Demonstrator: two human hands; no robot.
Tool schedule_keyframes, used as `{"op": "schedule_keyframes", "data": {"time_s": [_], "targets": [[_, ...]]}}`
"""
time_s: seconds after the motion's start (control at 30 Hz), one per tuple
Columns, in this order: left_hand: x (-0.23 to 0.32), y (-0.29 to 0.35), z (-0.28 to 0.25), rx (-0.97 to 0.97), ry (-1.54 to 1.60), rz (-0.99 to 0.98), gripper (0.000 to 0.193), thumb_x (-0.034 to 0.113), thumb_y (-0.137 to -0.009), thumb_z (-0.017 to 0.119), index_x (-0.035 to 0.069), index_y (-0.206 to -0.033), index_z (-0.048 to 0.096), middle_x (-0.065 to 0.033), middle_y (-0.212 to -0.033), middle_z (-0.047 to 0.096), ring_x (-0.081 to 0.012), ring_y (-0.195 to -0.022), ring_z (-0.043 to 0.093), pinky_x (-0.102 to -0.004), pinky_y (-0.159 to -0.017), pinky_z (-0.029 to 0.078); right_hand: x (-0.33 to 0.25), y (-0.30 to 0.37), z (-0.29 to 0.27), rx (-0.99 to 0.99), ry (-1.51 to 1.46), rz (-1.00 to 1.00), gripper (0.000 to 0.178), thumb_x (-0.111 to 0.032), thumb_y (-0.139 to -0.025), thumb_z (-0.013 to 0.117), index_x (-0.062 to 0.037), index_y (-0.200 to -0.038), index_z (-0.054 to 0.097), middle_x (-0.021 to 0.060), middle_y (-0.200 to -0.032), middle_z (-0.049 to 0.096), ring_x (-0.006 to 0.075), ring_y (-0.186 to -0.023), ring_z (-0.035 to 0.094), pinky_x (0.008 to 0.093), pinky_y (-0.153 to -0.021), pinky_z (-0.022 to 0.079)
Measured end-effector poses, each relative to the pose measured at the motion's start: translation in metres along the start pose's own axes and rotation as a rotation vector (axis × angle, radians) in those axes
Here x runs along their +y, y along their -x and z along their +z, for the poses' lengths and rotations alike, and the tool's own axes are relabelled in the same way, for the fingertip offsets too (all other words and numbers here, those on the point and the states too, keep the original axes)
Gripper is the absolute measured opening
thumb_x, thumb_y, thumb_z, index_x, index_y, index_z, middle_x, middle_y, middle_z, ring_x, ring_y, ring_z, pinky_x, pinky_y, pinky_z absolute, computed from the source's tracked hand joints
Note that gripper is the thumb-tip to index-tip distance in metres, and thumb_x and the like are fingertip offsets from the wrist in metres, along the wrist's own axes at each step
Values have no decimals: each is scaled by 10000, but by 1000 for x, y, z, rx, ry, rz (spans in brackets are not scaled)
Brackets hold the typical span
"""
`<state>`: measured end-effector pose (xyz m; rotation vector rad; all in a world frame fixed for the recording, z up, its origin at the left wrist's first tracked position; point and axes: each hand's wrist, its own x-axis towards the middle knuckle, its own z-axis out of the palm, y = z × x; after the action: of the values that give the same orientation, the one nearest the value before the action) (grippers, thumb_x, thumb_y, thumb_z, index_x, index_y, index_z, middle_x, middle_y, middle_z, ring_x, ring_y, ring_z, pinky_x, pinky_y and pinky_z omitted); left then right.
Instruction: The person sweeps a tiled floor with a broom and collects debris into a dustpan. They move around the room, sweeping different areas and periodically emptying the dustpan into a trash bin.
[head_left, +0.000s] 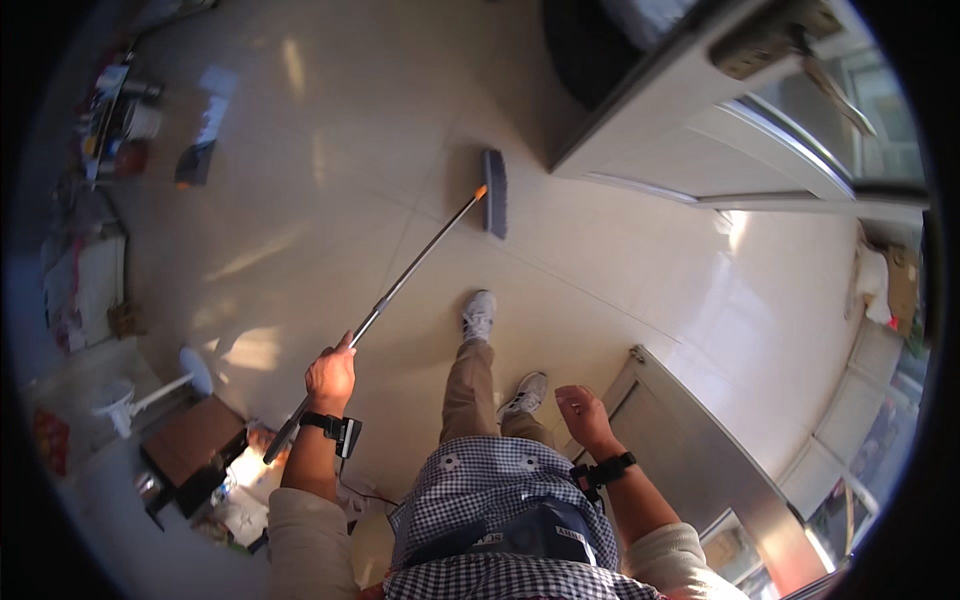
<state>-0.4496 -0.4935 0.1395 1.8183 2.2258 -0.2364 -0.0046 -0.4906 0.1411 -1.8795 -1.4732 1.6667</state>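
Observation:
My left hand [331,378] is wrapped round the metal handle of a broom [412,262]. The handle slants from beside my left forearm up and right to an orange joint. Its grey broom head [495,195] rests on the pale floor, bristles toward the right, a short way from the open door. Out to the right, my right hand [585,415] hangs in the air near another door panel, fingers loosely bent and slightly apart, with nothing visible in them. Dark devices are strapped to both wrists.
An open door [690,160] with a lever handle stands at upper right. A second door panel [700,450] is at lower right. A dustpan [195,163] lies at upper left. Cluttered shelves [115,120], a brown-topped table [195,450] and a white stand [165,390] line the left.

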Motion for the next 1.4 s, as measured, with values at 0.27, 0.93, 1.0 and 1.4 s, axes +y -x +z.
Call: {"op": "schedule_keyframes", "data": {"time_s": [0.27,0.93,1.0,1.4], "targets": [[21,-30,-47,92,115,-43,202,220,-838,556,106,-969,660,-159,-821,645,-303,-725,621,-403,-639,496,-99,140,-140,523,125,-201,191,-53,-815,563,-53,-1005,583,109,-885,588,272,-804,599,340,-673,497],[506,-63,-414,602,-34,1551,109,181,-806,520,135,-886,577,-85,-821,569,-265,-791,559,-413,-673,438,-278,425,-247,1515,341,-453,163,-13,-831,601,-55,-988,617,77,-939,628,207,-827,625,278,-706,518],[537,-55,-428,676,-69,1609,100,177,-803,516,137,-878,569,-78,-821,562,-262,-798,553,-414,-676,432,-288,457,-269,1532,338,-469,175,6,-829,602,-53,-991,634,79,-941,638,190,-844,628,282,-716,519],[766,-1,-520,1186,-105,1935,102,165,-778,472,74,-752,512,-102,-778,472,-275,-773,468,-436,-664,367,-455,620,-416,1996,722,-624,195,-157,-904,546,-24,-1038,594,92,-953,644,166,-881,625,288,-792,486]]}}
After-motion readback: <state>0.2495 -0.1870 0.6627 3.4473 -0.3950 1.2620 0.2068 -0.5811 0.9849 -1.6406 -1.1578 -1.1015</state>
